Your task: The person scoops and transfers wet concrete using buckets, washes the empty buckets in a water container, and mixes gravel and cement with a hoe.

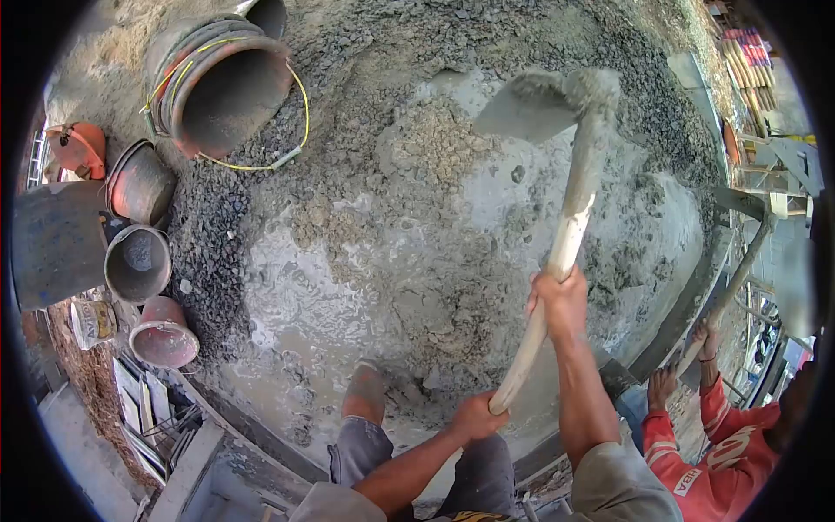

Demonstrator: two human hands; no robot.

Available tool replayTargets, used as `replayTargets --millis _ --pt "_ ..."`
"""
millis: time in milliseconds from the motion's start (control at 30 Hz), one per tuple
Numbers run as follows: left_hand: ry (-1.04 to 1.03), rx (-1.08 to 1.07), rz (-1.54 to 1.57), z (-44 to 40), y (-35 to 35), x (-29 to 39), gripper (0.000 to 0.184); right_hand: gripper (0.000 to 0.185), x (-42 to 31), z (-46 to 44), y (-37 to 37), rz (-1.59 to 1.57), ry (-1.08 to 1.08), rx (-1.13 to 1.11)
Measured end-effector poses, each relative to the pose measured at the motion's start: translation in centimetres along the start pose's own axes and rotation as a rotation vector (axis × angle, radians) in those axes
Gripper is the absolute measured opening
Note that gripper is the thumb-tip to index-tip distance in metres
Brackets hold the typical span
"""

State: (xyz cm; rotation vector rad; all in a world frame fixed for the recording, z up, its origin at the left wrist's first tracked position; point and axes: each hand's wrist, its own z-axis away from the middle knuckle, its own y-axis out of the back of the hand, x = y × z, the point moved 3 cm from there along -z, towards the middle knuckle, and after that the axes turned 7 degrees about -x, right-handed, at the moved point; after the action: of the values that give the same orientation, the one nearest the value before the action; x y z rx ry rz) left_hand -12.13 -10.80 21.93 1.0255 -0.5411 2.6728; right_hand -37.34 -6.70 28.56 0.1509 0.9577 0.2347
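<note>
A hoe point(570, 235) with a pale wooden handle and a mud-caked blade point(531, 109) reaches away from me over a bed of wet concrete mix point(417, 287). My left hand point(477, 416) is wrapped round the butt end of its handle. Farther up the same handle, my right hand point(561, 302) is closed in a grip. The blade is raised at the far side of the mix; whether it touches the mix I cannot tell. Grey liquid pools around wet lumps and gravel. One of my legs stands in the mix at the near edge.
A co-worker in a red shirt point(713, 444) at the right holds another hoe point(739, 270). Stacked buckets point(230, 96) with a yellow handle lie at the upper left. More buckets point(139, 261) line the left side, near wood scraps point(143, 409). Dark gravel point(209, 235) borders the mix.
</note>
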Motion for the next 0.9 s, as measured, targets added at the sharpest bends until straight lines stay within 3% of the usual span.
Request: replayTargets --millis 67,167,233,300,433,467,567,667,833,900 --pt "-0.191 0.094 -0.160 -6.7 9.5 7.1 0.040 0.012 -9.6 -6.7 -0.9 -0.039 0.217 0.052" --pt "-0.349 0.264 -0.292 -14.4 25.1 16.6 0.040 0.010 -17.5 -19.5 -3.9 -0.213 0.486 -0.020" --pt "-0.278 0.235 -0.217 -15.9 31.7 17.7 0.037 0.013 -17.1 -27.0 -8.4 -0.251 0.441 0.004" --pt "-0.179 0.233 -0.039 -16.9 34.1 9.7 0.029 0.014 -9.4 -31.2 -15.4 -0.166 0.290 -0.011" --pt "0.075 0.273 0.405 -11.5 25.3 -3.0 0.021 0.007 5.4 -27.1 -22.5 0.099 -0.136 -0.173" --pt "0.091 0.309 0.494 -10.8 24.1 -4.6 0.019 0.018 7.9 -25.9 -23.8 0.178 -0.193 -0.212" --pt "0.058 0.317 0.615 -6.7 22.2 -6.2 0.018 0.028 11.4 -23.0 -26.1 0.361 -0.188 -0.262" --pt "0.010 0.422 0.720 -3.7 18.0 -5.2 0.018 0.034 9.4 -20.0 -26.4 0.378 -0.124 -0.342" --pt "0.053 0.437 0.809 2.2 5.0 -8.4 0.019 0.030 13.5 -8.1 -20.9 0.309 -0.147 -0.611" --pt "0.114 0.413 0.768 4.5 -1.4 -10.2 0.019 0.030 13.9 -1.7 -16.0 0.273 -0.264 -0.548"
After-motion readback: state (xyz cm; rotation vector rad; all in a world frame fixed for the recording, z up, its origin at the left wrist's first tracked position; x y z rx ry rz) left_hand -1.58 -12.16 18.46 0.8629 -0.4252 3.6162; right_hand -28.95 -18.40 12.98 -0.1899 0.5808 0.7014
